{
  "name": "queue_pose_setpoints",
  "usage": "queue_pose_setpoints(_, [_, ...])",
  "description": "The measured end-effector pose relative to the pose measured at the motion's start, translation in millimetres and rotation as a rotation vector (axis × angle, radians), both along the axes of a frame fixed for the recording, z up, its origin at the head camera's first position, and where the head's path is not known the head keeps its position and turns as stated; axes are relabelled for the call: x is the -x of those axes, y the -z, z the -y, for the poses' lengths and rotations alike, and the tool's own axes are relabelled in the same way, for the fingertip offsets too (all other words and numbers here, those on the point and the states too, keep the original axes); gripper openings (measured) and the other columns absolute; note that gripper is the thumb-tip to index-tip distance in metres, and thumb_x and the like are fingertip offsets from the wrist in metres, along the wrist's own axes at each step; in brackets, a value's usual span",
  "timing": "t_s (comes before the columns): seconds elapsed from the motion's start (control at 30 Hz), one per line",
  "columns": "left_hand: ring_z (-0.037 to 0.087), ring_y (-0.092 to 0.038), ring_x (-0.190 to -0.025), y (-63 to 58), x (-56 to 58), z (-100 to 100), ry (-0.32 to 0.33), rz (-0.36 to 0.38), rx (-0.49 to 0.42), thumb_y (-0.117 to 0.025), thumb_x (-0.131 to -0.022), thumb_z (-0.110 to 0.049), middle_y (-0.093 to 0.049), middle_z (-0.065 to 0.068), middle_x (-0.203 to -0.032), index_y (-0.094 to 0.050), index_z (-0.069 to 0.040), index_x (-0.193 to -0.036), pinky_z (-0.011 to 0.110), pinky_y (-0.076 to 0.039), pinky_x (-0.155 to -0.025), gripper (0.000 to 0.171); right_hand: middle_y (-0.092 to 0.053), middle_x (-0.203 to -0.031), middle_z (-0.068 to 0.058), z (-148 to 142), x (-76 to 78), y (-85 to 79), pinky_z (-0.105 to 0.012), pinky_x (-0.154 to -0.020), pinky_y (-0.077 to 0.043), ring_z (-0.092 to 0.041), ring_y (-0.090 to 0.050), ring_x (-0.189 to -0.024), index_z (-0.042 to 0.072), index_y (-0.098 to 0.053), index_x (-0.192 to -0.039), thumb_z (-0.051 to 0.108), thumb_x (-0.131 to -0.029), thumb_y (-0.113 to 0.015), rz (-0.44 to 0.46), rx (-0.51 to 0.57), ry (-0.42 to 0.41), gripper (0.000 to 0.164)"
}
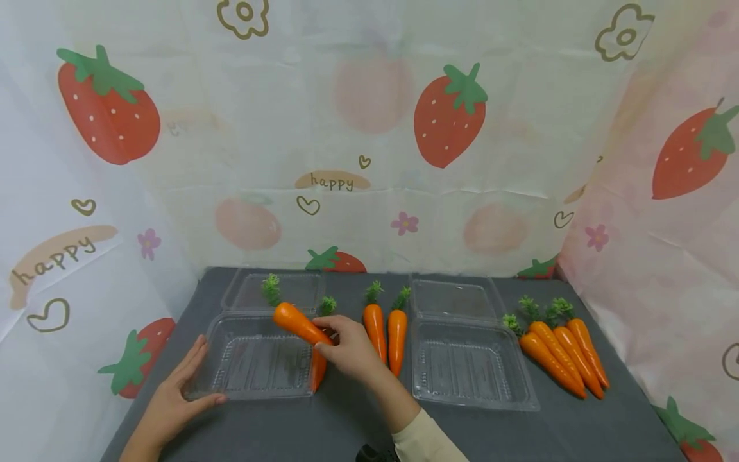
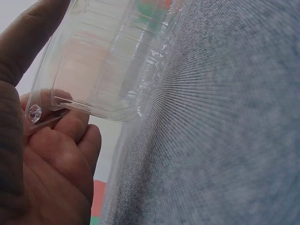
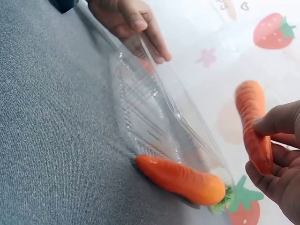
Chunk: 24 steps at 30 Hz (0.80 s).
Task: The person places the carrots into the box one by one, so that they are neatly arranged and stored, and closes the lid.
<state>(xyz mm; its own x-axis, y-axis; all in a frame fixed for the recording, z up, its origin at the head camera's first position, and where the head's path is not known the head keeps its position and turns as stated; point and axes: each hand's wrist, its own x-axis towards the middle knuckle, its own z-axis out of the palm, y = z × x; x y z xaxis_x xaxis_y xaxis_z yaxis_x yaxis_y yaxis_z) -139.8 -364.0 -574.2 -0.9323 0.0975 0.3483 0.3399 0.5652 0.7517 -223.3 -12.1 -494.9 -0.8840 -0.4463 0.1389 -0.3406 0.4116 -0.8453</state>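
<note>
My right hand pinches an orange carrot near its narrow tip, between thumb and fingers. The carrot tilts above the right part of a clear plastic container, its leafy green top toward the upper left. My left hand rests at that container's left front corner with thumb and fingers spread apart. In the left wrist view, the fingers lie against the clear wall's corner. A second carrot lies along the container's right side, partly hidden in the head view by my right hand.
Two carrots lie between the left container and another open clear container, whose lid is folded back. Several carrots are bunched at the right. A printed fabric backdrop surrounds the grey table.
</note>
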Motion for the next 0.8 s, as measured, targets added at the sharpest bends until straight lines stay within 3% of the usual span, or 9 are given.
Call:
queue_pose_setpoints(0.1, [-0.014, -0.013, -0.148, -0.7, 0.2, -0.9, -0.001, 0.010, -0.001, -0.093, -0.074, -0.012, -0.017, -0.003, -0.172, -0.032, -0.004, -0.160, -0.005, -0.025, -0.101, 0.106, -0.069, -0.122, -0.002, 3.9, -0.9, -1.8, -0.022, -0.075, -0.055, -0.013, -0.063, -0.093, 0.015, -0.066, -0.137, 0.013, -0.097, -0.071, 0.002, -0.029, -0.021, 0.040])
queue_pose_setpoints(0.37, [-0.015, -0.014, -0.148, 1.5, 0.7, 0.9, -0.002, 0.029, 0.002, -0.093, -0.074, -0.013, -0.019, 0.014, -0.171, -0.031, -0.003, -0.160, -0.005, -0.026, -0.100, 0.106, -0.071, -0.118, -0.001, 14.7, -1.5, -1.9, -0.019, -0.075, -0.054, -0.005, -0.064, -0.091, 0.015, -0.069, -0.134, 0.012, -0.096, -0.071, -0.014, -0.088, -0.090, 0.038])
queue_pose_setpoints(0.8, [-0.022, -0.010, -0.142, 0.5, 0.6, 0.0, -0.054, 0.063, 0.076, -0.093, -0.076, -0.025, -0.018, 0.008, -0.172, -0.030, -0.012, -0.162, -0.008, -0.019, -0.098, 0.108, -0.070, -0.127, 0.002, 33.6, -0.6, -2.4, -0.017, -0.078, -0.053, 0.000, -0.063, -0.096, 0.015, -0.070, -0.132, 0.008, -0.096, -0.069, -0.004, -0.163, -0.178, 0.037])
